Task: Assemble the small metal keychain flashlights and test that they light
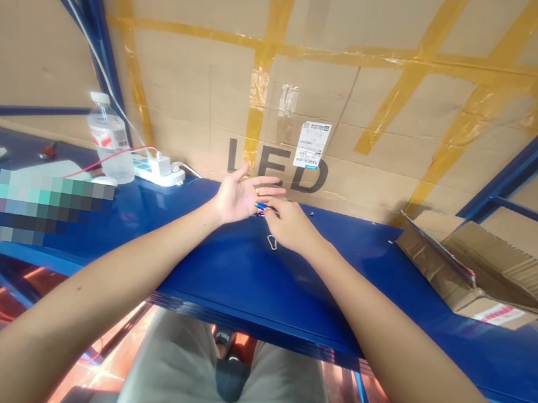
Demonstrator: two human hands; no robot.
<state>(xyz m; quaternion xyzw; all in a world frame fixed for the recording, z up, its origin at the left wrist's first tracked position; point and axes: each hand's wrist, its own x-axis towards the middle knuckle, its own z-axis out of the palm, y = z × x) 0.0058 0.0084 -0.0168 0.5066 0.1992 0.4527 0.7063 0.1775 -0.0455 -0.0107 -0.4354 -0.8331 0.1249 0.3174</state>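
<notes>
Over the blue tabletop (pixel 246 286) — small blue object (pixel 261 206) at far left of the right hand (pixel 290 223), pinched in curled fingers | long axis roughly left-right, left end toward the left hand (pixel 240 198) — spread, palm up, seemingly bare; contact unclear | clip (pixel 271 242) nearer

The person's right-hand grip (pixel 293 225) holds a small, shiny blue cylinder (pixel 260 205) beside the palm-up, spread-fingered left-hand grip (pixel 239 199), above a glossy blue desk (pixel 246 286)
</notes>
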